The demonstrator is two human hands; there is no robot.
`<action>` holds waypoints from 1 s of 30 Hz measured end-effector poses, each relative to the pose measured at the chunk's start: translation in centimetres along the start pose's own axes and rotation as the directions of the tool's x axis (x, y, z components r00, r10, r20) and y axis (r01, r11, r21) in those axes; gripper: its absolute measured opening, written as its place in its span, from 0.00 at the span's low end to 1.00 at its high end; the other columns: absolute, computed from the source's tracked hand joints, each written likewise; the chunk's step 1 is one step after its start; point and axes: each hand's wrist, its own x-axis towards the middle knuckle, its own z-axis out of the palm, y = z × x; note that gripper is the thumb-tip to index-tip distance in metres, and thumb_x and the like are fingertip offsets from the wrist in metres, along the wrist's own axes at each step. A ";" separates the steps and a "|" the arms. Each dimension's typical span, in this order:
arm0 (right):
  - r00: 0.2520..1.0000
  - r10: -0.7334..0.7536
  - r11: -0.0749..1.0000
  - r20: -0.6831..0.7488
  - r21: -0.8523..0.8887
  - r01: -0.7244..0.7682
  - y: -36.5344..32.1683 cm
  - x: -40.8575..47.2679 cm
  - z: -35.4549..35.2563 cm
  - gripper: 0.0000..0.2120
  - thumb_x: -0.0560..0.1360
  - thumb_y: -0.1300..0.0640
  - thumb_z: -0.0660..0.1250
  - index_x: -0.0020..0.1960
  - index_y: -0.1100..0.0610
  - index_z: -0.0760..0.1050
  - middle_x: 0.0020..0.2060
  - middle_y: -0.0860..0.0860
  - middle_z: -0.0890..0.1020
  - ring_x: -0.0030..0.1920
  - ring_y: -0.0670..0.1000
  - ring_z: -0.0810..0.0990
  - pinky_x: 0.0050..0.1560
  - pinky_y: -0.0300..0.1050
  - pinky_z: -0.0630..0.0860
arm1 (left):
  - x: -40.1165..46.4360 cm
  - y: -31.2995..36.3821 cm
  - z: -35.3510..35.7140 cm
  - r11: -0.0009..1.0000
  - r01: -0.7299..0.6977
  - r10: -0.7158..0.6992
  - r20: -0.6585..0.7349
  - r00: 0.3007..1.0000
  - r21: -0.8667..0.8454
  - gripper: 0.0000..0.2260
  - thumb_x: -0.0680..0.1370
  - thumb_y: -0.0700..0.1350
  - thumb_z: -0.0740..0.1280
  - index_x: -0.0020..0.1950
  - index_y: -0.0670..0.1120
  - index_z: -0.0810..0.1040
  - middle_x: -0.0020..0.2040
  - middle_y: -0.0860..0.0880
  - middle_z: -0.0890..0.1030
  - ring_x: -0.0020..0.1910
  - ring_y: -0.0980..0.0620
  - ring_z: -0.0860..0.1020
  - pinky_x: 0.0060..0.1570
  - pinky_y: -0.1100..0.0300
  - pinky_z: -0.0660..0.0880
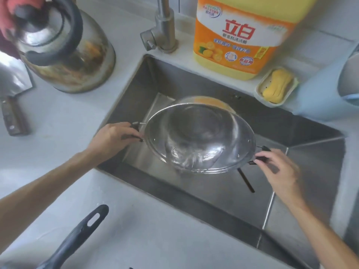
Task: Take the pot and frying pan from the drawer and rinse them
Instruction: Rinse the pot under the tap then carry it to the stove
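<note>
The pot [200, 136] was already out of the drawer and over the sink [213, 195], tilted toward the near side, with water sloshing and spilling from its near rim, so its rinse looked well under way and near the pour-out. The left hand [114, 138] had its grip curled round the small black handle on the pot's left side, and the right hand [279, 167] pinched the matching handle on the right. The frying pan [77, 239] lay on the tabletop [145, 220] at the near left, only its dark handle showing; whether it had been rinsed I could not tell, though it sat dry-looking and apart from the sink. I judged it was the piece left to do. The tap [165, 26] stood at the far edge, no stream visible from it. A kettle [62, 49], a cleaver [11, 90], a detergent bottle [242, 35] and a soap dish [275, 86] sat around.
</note>
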 end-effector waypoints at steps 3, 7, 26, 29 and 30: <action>0.962 -0.199 0.975 -0.188 -0.140 0.175 -0.7 -1.3 -2.0 0.07 0.73 0.57 0.69 0.44 0.61 0.82 0.45 0.56 0.82 0.53 0.26 0.70 0.54 0.24 0.67 | -0.8 1.3 -0.7 0.987 -0.132 0.144 -0.139 0.980 0.089 0.06 0.72 0.41 0.70 0.44 0.48 0.86 0.40 0.53 0.80 0.39 0.54 0.75 0.39 0.63 0.73; 0.876 -0.401 0.905 -0.269 -0.267 0.332 -2.7 -2.8 -5.9 0.03 0.73 0.64 0.69 0.47 0.59 0.80 0.46 0.58 0.83 0.59 0.30 0.70 0.61 0.25 0.66 | -1.5 3.5 -2.6 0.944 -0.261 0.310 -0.269 0.912 0.204 0.07 0.73 0.36 0.70 0.47 0.45 0.84 0.47 0.49 0.82 0.44 0.55 0.74 0.47 0.71 0.66; 0.939 0.344 0.876 -0.017 0.365 -0.314 -11.3 -10.6 -17.5 0.15 0.74 0.61 0.68 0.54 0.43 0.77 0.54 0.48 0.82 0.56 0.42 0.79 0.54 0.29 0.72 | -1.4 17.4 -12.3 0.974 -0.014 0.018 0.014 1.000 -0.225 0.16 0.77 0.41 0.65 0.62 0.56 0.77 0.48 0.53 0.84 0.51 0.54 0.81 0.51 0.61 0.71; 0.895 0.443 0.812 -0.059 0.449 -0.372 -13.1 -15.1 -17.7 0.13 0.74 0.62 0.68 0.52 0.45 0.79 0.52 0.44 0.81 0.56 0.42 0.77 0.45 0.26 0.73 | -1.7 18.1 -12.7 0.947 -0.081 0.085 0.000 0.996 -0.310 0.15 0.78 0.43 0.65 0.60 0.59 0.78 0.49 0.54 0.84 0.49 0.58 0.81 0.55 0.58 0.74; 0.879 0.469 0.795 -0.089 0.476 -0.376 -13.8 -16.7 -18.2 0.13 0.74 0.62 0.68 0.50 0.45 0.79 0.50 0.41 0.81 0.55 0.40 0.77 0.43 0.25 0.73 | -1.9 18.9 -13.0 0.924 -0.125 0.133 -0.002 0.991 -0.360 0.15 0.77 0.42 0.66 0.56 0.63 0.78 0.48 0.57 0.85 0.46 0.60 0.81 0.54 0.59 0.75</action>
